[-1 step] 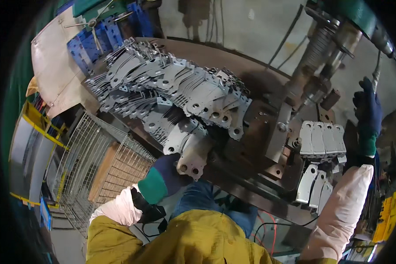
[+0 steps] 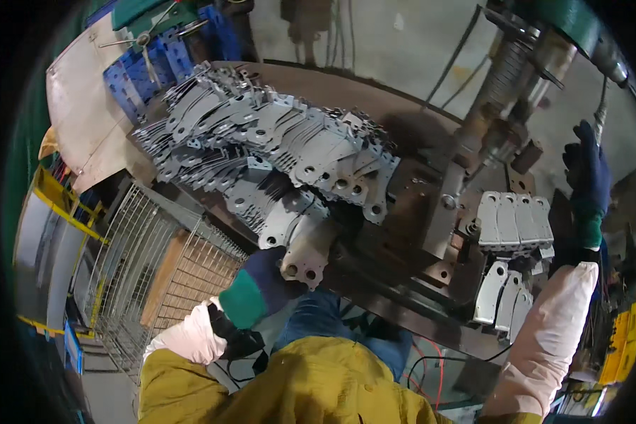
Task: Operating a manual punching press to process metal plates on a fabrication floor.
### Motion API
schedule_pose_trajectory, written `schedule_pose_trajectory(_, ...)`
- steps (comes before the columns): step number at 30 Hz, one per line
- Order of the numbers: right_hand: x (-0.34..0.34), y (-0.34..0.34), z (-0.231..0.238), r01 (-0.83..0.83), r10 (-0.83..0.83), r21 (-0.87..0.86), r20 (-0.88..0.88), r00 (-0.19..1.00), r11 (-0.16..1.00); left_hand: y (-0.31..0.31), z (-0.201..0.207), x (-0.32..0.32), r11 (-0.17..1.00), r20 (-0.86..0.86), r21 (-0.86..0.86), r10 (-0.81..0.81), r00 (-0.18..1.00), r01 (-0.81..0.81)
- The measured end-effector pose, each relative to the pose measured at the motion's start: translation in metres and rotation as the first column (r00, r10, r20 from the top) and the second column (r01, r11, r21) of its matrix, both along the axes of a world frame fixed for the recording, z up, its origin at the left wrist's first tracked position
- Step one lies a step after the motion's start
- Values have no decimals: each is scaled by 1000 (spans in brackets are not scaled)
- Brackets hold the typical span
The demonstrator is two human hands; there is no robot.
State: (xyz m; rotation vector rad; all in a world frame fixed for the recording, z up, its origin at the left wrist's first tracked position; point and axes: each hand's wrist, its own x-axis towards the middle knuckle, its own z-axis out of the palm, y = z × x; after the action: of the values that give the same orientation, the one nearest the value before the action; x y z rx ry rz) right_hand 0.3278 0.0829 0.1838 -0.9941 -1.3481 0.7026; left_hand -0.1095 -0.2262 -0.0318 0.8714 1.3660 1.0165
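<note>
My left hand point(image 2: 272, 279), in a dark blue glove with a green cuff, is closed on a flat grey metal plate point(image 2: 309, 247) with holes at its near end. It holds the plate at the front edge of the bench, beside the near end of the heap. Similar metal plates point(image 2: 283, 141) overlap in long rows across the bench. At the right, my right hand point(image 2: 588, 173), gloved the same way, is raised at the lever point(image 2: 601, 116) of the green-headed press point(image 2: 491, 134). Its fingers seem bent around the lever's lower end, though part of the grip is hidden.
A metal fixture point(image 2: 445, 219) sits under the press. Right of it stand two rows of upright plates point(image 2: 512, 222). A wire basket point(image 2: 166, 258) with a wooden board is at the left. Behind are blue crates point(image 2: 148, 78) and a tan sheet point(image 2: 85, 106). Cables hang near my legs.
The whole view has shifted slightly. Both hands keep their places, with the plate still in the left one.
</note>
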Motion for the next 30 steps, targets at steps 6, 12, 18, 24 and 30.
schedule_pose_trajectory(6, 43, -15, -48, 74, -143, 154, 506, 850, 985, 0, 16, 16, 882, 676, -433, 453, 582, -184)
schedule_pose_trajectory(12, 90, -92, -108, 398, 27, -217, 902, 431, 891, -36, -26, -30, 951, 620, -235, 305, 723, -199)
schedule_pose_trajectory(18, 136, -164, -187, 529, 97, -120, 993, 72, 840, -16, 36, 14, 999, -239, -35, -24, 971, 16)
schedule_pose_trajectory(24, 169, -213, -214, 622, 185, -362, 925, 332, 695, -21, -19, 3, 979, -322, 82, -152, 934, 188)
schedule_pose_trajectory(30, 179, -234, -244, 618, 6, -238, 935, 354, 750, 4, -20, 24, 782, -693, 261, -256, 674, 566)
